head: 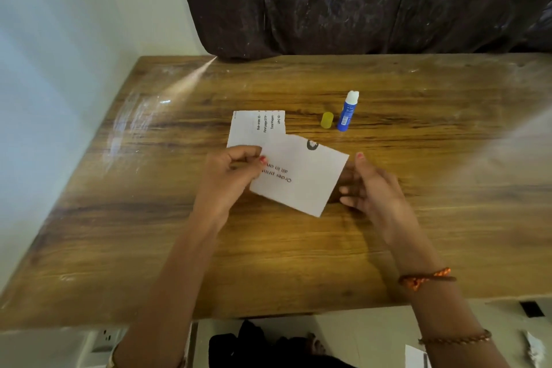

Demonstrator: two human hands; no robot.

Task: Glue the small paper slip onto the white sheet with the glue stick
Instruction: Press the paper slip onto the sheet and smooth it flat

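Note:
My left hand (231,172) pinches the left edge of a small printed paper slip (301,176) and holds it tilted above the wooden table (298,263). Beneath and behind it a white sheet (254,125) with lines of print lies flat on the table, partly covered by the slip. My right hand (370,188) hovers just right of the slip, fingers relaxed and apart, touching nothing that I can see. The blue glue stick (347,112) stands upright and uncapped further back, white glue showing at its top. Its yellow cap (326,120) sits just left of it.
A dark crinkled curtain (358,0) hangs behind the table's far edge. A pale wall (59,54) runs along the left side. Below the near table edge I see a wall socket (104,337) and dark cloth (254,343).

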